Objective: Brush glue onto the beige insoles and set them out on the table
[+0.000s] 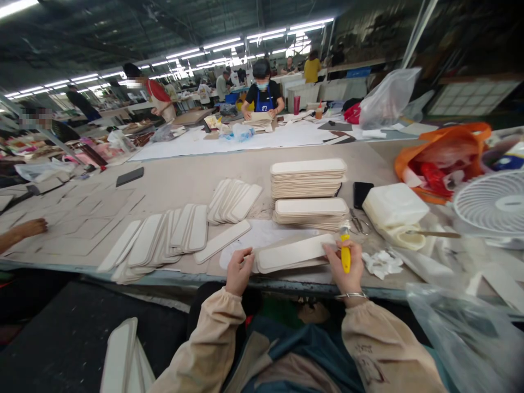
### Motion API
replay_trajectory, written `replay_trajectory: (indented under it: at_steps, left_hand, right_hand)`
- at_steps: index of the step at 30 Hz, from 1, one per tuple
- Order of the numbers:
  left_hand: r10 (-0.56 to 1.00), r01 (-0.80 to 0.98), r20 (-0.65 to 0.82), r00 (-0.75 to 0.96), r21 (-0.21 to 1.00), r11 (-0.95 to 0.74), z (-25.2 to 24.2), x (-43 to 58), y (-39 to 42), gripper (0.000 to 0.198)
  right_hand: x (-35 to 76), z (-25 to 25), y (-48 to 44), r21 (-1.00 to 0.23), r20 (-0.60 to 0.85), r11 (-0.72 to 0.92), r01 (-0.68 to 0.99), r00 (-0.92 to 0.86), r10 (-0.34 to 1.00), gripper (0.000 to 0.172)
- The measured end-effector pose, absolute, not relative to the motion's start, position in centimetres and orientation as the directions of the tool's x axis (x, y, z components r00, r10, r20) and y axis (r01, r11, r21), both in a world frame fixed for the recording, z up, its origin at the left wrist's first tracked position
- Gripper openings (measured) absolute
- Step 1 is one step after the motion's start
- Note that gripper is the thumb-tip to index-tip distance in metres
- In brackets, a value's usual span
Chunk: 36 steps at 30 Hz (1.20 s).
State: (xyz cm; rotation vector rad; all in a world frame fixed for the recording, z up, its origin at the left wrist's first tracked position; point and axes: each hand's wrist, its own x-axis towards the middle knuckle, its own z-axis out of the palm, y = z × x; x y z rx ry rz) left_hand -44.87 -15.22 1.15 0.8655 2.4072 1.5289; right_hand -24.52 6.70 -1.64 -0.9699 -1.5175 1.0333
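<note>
A long cream panel (292,252) with rounded corners lies at the table's front edge, on top of at least one similar piece. My left hand (239,271) has its fingers curled and pinched together at the panel's left end; the exact contact is partly hidden. In my right hand (347,273) is a yellow-handled tool (346,254) with a metal head pointing up and away; its kind is unclear. The thumb and fingertips of that hand also touch the panel's right end. Just beyond lie two neat stacks of matching panels, a nearer one (311,207) and a farther one (309,166).
Fanned panels (149,240) spread to the left, with a loose panel (223,241) beside them. Scissors (358,222), a dark phone (363,194), a white plastic container (395,204), an orange bag (442,158) and a white fan (491,202) stand right. A co-worker's hand (35,226) rests far left.
</note>
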Motion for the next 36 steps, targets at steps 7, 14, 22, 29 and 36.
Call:
replay_trajectory:
  at_steps: [7,14,22,29,36]
  left_hand:
    - [0.668,0.695,0.41,-0.621,0.683,0.227,1.5,-44.1,-16.0,0.036]
    - [0.786,0.842,0.456,-0.418,0.519,0.147,1.3,-43.6,-17.2,0.036]
    - [0.801,0.865,0.456,-0.387,0.48,0.144,1.2,-43.9,-16.6,0.02]
    - [0.783,0.874,0.486,-0.389,0.462,0.148,1.2,-43.8,-16.6,0.017]
    - [0.785,0.898,0.509,-0.353,0.419,0.132,0.9,-43.9,-16.6,0.017]
  right_hand:
    - [-24.4,-2.0,7.0,-0.949,0.279,0.299,0.095,-0.18,0.943,0.05]
    - [-24.4,-2.2,7.2,-0.954,0.264,0.285,0.091,-0.19,0.945,0.05]
    - [-24.2,-2.1,7.3,-0.943,0.266,0.3,0.145,-0.212,0.94,0.05]
    - [-23.9,-2.0,7.2,-0.895,0.31,0.367,0.252,-0.239,0.92,0.046]
    - [-23.6,-1.4,6.9,-0.826,0.412,0.484,0.288,-0.277,0.868,0.039]
